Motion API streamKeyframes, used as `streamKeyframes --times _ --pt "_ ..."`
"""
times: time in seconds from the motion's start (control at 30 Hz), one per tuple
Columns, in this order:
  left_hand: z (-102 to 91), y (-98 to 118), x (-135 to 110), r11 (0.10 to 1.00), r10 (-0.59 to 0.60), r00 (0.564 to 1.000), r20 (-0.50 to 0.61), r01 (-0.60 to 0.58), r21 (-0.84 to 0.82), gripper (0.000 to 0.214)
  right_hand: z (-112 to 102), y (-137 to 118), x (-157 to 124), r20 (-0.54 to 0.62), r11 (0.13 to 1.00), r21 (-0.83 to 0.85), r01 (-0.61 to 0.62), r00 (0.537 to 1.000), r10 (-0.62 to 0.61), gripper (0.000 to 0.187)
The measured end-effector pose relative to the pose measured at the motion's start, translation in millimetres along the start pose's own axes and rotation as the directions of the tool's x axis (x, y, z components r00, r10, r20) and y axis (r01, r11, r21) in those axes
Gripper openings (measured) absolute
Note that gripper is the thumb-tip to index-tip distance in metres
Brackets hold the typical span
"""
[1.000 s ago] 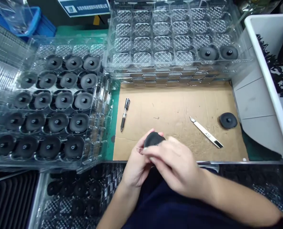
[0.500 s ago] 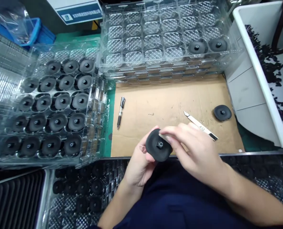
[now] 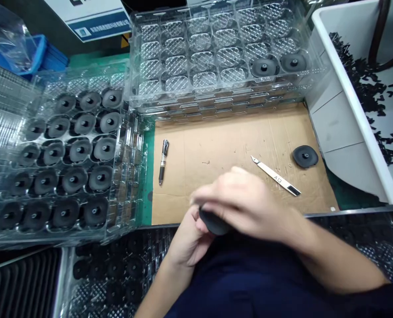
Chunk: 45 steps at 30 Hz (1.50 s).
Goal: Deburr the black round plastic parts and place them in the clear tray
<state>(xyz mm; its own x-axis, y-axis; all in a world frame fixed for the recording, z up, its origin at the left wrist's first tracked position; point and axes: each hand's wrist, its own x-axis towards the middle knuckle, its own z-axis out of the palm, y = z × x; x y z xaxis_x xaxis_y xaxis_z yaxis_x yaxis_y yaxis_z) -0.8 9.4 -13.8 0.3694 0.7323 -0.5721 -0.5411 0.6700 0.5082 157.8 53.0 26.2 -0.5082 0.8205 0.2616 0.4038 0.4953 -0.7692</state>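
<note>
My left hand point(image 3: 190, 240) grips a black round rubber-like disc point(image 3: 215, 224) by its left edge, near the front edge of the cardboard. Over the disc's upper face lies my right hand point(image 3: 239, 201), blurred by motion, its fingers bent across to the far left rim. It covers most of the disc, including the centre stub; whether it pinches anything is hidden. To the right on the cardboard point(image 3: 196, 137) rest a white craft knife point(image 3: 276, 176) marked A13 and another black disc point(image 3: 305, 156) with a small centre stub.
A pen point(image 3: 163, 162) lies at the cardboard's left. Clear plastic trays point(image 3: 201, 79) are stacked behind, two discs in the top one. Another clear tray point(image 3: 112, 207) at left holds several discs. A white bin point(image 3: 352, 95) with small black pieces stands at right; a blue bin point(image 3: 39, 57) sits back left.
My right hand has swept leftward across the disc, now covering its centre stub. My left hand keeps its hold. The whole view has shifted slightly.
</note>
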Motion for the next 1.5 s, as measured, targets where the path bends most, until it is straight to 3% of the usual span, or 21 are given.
streamKeyframes --times 0.07,0.17,0.33,0.4,0.47,0.57,0.67,0.73,0.8,0.87,0.9,0.97,1.03,1.13,1.2,1.3,1.33,1.43,1.5 --pt "-0.4 4 -2 0.999 -0.016 0.998 0.059 0.019 -0.044 0.065 -2 20 -4 -0.077 0.964 0.071 -0.256 0.962 0.261 0.020" --pt "-2.6 9 -4 0.993 -0.006 0.995 0.096 0.017 -0.113 0.065 10 48 -27 -0.085 0.845 0.107 -0.524 0.842 0.533 0.021" --pt "-9.3 13 1 0.988 0.019 0.997 0.076 -0.008 -0.151 0.063 51 62 -72 0.108 0.803 0.106 -0.586 0.810 0.577 0.025" --pt "-11.4 13 3 0.987 0.026 0.996 0.084 -0.013 -0.162 0.060 53 59 -74 0.069 0.791 0.108 -0.602 0.799 0.598 0.025" --pt "-12.3 13 5 0.986 0.036 0.995 0.088 -0.021 -0.165 0.055 45 52 -64 -0.048 0.783 0.110 -0.612 0.784 0.619 0.024" --pt "-10.8 11 6 0.988 0.070 0.995 0.072 -0.059 -0.144 0.055 25 30 -34 -0.217 0.833 0.107 -0.543 0.805 0.552 0.023" --pt "-9.0 9 5 0.989 0.119 0.993 0.018 -0.117 -0.087 0.058 20 1 -9 -0.285 0.945 0.057 -0.322 0.902 0.324 0.028" --pt "-10.0 8 5 0.989 0.140 0.989 -0.042 -0.142 -0.043 0.054 25 -13 0 -0.249 0.991 0.000 -0.135 0.960 0.131 0.028" --pt "-12.5 7 4 0.987 0.157 0.984 -0.085 -0.159 -0.023 0.050 31 -19 4 -0.117 0.999 0.003 -0.037 0.992 0.037 0.025" --pt "-14.1 6 5 0.981 0.192 0.977 -0.096 -0.195 -0.025 0.047 33 -20 8 0.034 0.997 0.043 -0.057 0.998 0.055 0.022" --pt "-13.8 5 5 0.978 0.205 0.974 -0.095 -0.208 -0.024 0.046 33 -19 10 0.055 0.996 0.034 -0.084 0.995 0.082 0.022" --pt "-10.9 5 5 0.976 0.214 0.972 -0.100 -0.217 -0.016 0.046 33 -18 14 -0.047 0.995 -0.043 -0.095 0.995 0.093 0.024" --pt "-7.2 8 4 0.977 0.209 0.974 -0.092 -0.212 -0.018 0.044 32 -19 11 -0.156 0.996 -0.079 -0.036 0.987 0.024 0.027" --pt "-5.3 14 1 0.979 0.199 0.979 -0.043 -0.201 -0.032 0.044 26 -19 -5 -0.069 0.999 0.034 0.040 0.997 -0.037 0.025" --pt "-6.8 15 0 0.983 0.181 0.983 -0.022 -0.182 -0.035 0.047 18 -16 -16 -0.013 0.997 0.021 -0.071 0.997 0.071 0.022" --pt "-9.8 12 1 0.986 0.158 0.987 -0.038 -0.160 -0.053 0.052 10 -10 -17 -0.088 0.957 -0.171 -0.235 0.971 0.223 0.023" --pt "-10.5 10 1 0.987 0.141 0.989 -0.032 -0.143 -0.069 0.053 9 -7 -13 -0.107 0.952 -0.226 -0.207 0.977 0.186 0.024" --pt "-11.9 9 0 0.993 0.044 0.998 0.035 -0.040 -0.108 0.054 10 0 4 -0.037 0.976 -0.191 0.107 0.993 -0.116 0.027" --pt "-12.4 10 -3 0.995 -0.004 0.998 0.055 0.009 -0.095 0.051 11 2 11 0.018 0.985 -0.078 0.155 0.988 -0.154 0.026"
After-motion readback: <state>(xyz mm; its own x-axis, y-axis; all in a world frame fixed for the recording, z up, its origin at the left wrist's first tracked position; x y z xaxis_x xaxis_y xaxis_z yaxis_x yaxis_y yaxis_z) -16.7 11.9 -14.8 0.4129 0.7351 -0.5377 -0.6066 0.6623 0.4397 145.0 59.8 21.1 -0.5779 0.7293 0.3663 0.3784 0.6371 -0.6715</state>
